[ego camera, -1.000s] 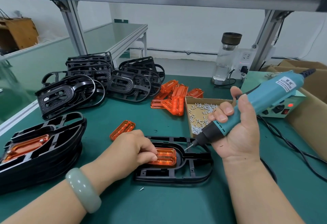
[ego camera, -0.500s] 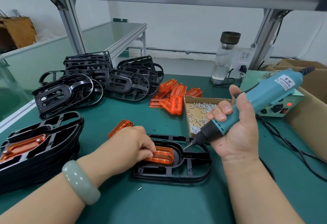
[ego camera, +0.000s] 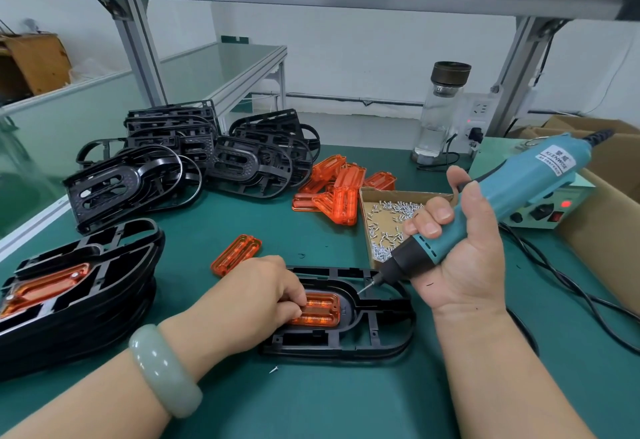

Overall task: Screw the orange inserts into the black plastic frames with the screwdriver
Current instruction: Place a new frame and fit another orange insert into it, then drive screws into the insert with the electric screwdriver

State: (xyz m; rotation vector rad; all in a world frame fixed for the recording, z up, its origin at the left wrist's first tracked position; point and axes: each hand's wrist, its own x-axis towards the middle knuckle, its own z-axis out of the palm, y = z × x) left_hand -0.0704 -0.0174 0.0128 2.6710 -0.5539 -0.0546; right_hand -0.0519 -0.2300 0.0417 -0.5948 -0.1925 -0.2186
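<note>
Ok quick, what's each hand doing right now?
Left hand: curled fingers hold the orange insert down in the black frame.
Right hand: closed around the teal electric screwdriver.

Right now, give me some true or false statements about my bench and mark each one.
1. The right hand grips the screwdriver. True.
2. The left hand touches the insert seated in the frame. True.
3. The box is empty. False: it holds many screws.
4. The screwdriver tip presses the loose insert. False: the tip is at the frame, and the loose insert lies on the mat beyond the left hand.
5. One stray screw lies on the mat in front of the frame. True.
</note>
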